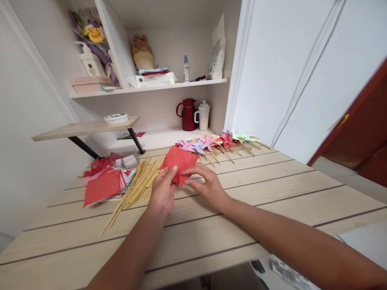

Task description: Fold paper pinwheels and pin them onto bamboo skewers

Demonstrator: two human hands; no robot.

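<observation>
Both bare forearms enter from the lower edge and converge toward the centre. The left hand (162, 190) shows its back to the camera, the wrist nearly straight, the fingers curled and the thumb raised and pressed toward the fingertips in a pinch. The right hand (206, 184) lies palm down, the wrist bent slightly inward, the fingers extended leftward with the thumb beneath them, also pinching. The fingertips of the two hands nearly meet. The right forearm crosses the view diagonally from the lower right corner.

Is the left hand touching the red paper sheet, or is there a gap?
Touching. The head view shows the left hand with its thumb pressed on the red paper sheet.
</observation>
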